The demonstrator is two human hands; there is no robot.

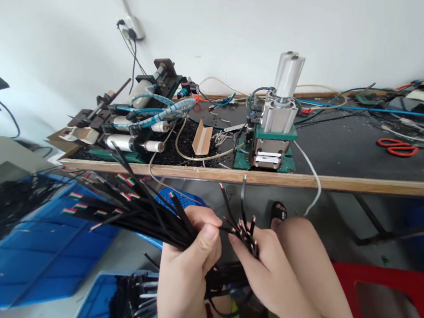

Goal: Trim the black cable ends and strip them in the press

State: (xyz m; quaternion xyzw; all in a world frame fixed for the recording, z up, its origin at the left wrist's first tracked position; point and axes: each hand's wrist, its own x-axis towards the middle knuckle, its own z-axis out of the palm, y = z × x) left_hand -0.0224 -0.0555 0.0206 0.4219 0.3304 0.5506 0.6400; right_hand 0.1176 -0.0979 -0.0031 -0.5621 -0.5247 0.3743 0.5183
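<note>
My left hand [189, 258] is closed around a thick bundle of black cables [133, 206] whose stripped ends show red, white and green cores and fan out to the left. My right hand [257, 266] pinches a smaller group of cable ends [245, 224] that point upward, just right of the left thumb. Both hands sit above my lap, below the wooden front edge of the workbench [347, 184]. A small pneumatic press [274, 130] with a silver cylinder stands on the bench directly beyond my hands.
Blue crates [32, 256] with more black cables lie on the floor at left and below. A cluster of cylinders and blue hoses [140, 115] fills the bench's left. Red scissors [397, 147] lie at right. A red stool [390, 302] stands beside my knee.
</note>
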